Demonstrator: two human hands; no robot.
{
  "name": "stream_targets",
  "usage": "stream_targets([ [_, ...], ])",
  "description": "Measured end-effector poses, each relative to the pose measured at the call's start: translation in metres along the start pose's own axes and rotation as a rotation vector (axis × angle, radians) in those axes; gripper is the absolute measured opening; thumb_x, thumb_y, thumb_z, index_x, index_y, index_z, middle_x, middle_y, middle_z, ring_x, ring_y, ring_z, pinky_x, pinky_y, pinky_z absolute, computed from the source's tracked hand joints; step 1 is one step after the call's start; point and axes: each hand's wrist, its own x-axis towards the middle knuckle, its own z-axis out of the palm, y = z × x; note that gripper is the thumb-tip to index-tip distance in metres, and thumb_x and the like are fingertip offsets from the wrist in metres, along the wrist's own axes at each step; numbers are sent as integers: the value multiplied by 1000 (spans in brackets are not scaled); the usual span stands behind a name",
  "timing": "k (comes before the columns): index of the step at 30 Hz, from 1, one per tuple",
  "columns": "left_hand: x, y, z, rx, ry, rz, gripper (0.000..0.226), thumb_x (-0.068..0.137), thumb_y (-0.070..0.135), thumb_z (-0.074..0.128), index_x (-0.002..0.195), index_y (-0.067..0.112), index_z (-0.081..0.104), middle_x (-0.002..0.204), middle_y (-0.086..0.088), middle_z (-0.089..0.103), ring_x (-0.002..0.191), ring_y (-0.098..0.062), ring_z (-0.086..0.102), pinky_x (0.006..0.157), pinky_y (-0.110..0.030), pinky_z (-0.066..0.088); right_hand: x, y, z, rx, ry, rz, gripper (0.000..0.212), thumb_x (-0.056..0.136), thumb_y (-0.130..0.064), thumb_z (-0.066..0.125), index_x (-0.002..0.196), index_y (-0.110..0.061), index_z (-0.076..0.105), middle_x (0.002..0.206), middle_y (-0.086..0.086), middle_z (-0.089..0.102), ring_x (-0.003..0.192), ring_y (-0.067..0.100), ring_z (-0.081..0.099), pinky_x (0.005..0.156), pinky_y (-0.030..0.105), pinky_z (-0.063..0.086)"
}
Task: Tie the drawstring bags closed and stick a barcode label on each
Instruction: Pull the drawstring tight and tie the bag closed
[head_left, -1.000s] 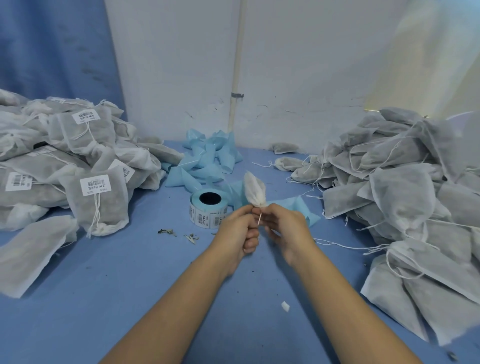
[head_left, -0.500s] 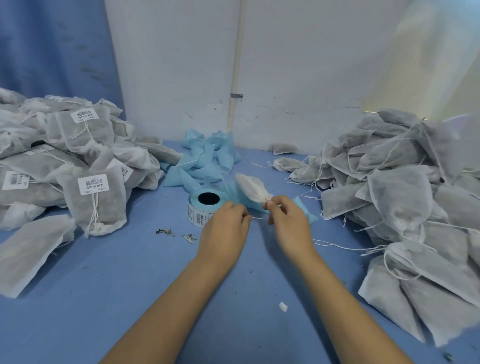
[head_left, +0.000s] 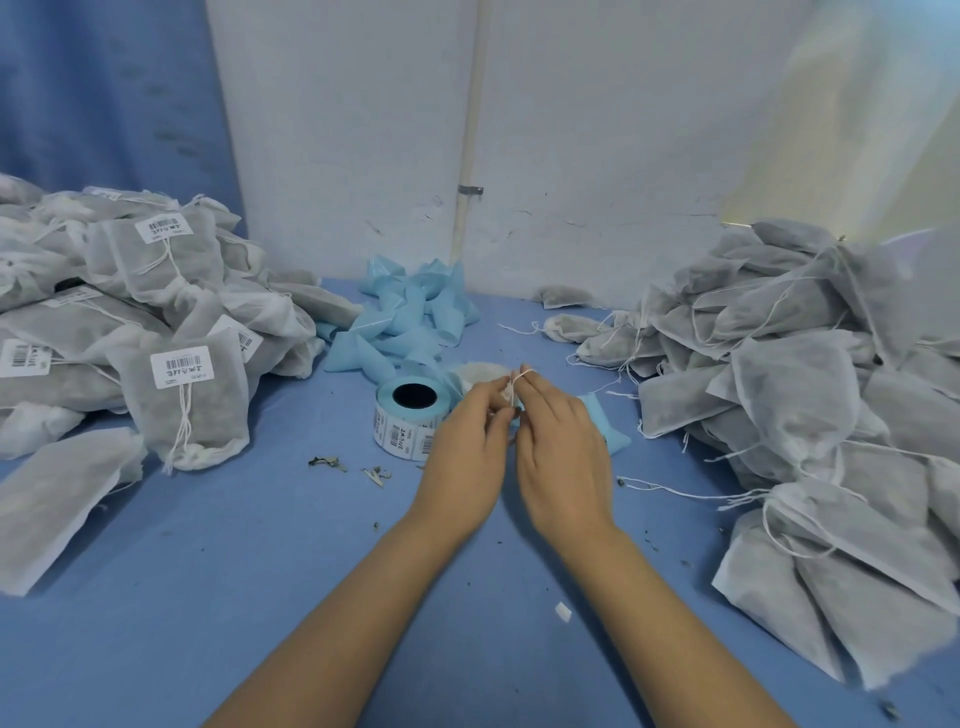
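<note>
Matt, gauzy non-woven cloth bags (head_left: 769, 384), glossy blue backing paper (head_left: 410, 317), smooth matt blue tabletop (head_left: 270, 561).

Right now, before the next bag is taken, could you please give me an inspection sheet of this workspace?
Surface: blue table, speckled with crumbs.
Job's things: bag held at centre, drawstring pulled up from it; label roll beside the hands; labelled pile left; unlabelled pile right.
Clutter: blue backing strips, leaf bits, white scrap.
Hands: left hand grips the bag; right hand pinches the drawstring.
Cables: nothing seen.
Surroundings: white wall, vertical pipe, blue backdrop left.
</note>
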Motion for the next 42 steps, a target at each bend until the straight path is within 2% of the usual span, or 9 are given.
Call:
stream_targets([
  [3, -1, 0, 4, -47, 10, -63, 11, 98, 7, 45, 95, 7, 55, 99, 2, 64, 84, -9, 62, 79, -21, 48, -2, 2, 4, 108, 113, -14, 34, 93, -6, 49, 123, -11, 64, 130, -3, 61, 120, 21, 49, 96, 31, 43],
  [7, -2, 0, 8, -200, -22, -141, 12, 98, 8, 46, 92, 8, 57, 91, -1, 65, 78, 0, 63, 74, -25, 56, -1, 5, 5, 450, 250, 244, 24, 92, -11, 59, 105, -26, 72, 92, -25, 62, 101, -1, 46, 80, 8, 39],
  [11, -3, -2, 8, -202, -48, -158, 16, 98, 11, 46, 84, 14, 53, 81, 4, 64, 73, -3, 66, 66, -25, 56, 3, 9, 7, 641, 230, 451, 22, 90, -14, 62, 101, -28, 75, 87, -23, 68, 88, 10, 57, 73, 10, 41],
  [17, 0, -4, 3, -212, 13, -157, 19, 101, 15, 40, 85, 22, 46, 87, 6, 63, 58, -9, 63, 60, -25, 52, 5, 7, 6, 1017, 182, 579, 19, 83, -6, 70, 80, -24, 74, 84, -17, 74, 81, -5, 67, 74, 10, 49],
  [23, 3, -7, -6, -136, 121, -172, 17, 101, 21, 40, 86, 27, 45, 80, 6, 65, 48, -9, 61, 48, -16, 43, 4, 4, 5, 976, 77, 506, 14, 82, -9, 73, 79, -23, 75, 79, -20, 73, 78, -8, 65, 70, 5, 45],
  [30, 0, -4, -8, 62, 118, -55, 12, 99, 25, 46, 95, 15, 53, 57, 3, 57, 49, -15, 59, 52, -18, 42, 3, 3, 2, 641, 23, 262, 9, 83, -14, 70, 83, -18, 79, 74, -24, 69, 82, -14, 59, 71, 5, 39],
  [34, -2, 0, -5, 27, 103, -49, 13, 99, 20, 47, 94, 10, 54, 55, 3, 56, 47, -15, 57, 52, -15, 41, 4, 3, 3, 530, -16, 283, 10, 85, -24, 68, 86, -25, 78, 84, -20, 71, 99, 9, 54, 82, 19, 41],
  [36, -3, 2, -1, -37, 106, -85, 12, 99, 17, 47, 92, 8, 53, 61, -1, 60, 46, -10, 54, 53, -15, 41, 4, 2, 4, 482, -12, 295, 8, 84, -26, 68, 82, -24, 75, 84, -16, 70, 98, 14, 54, 79, 19, 41],
  [42, -2, 5, 7, -240, 157, -181, 9, 99, 11, 45, 95, 8, 52, 94, -12, 67, 88, -24, 64, 80, -31, 51, 5, -6, 6, 750, 58, 412, 22, 77, -5, 69, 64, -19, 60, 93, -3, 51, 72, -9, 53, 68, 5, 39],
])
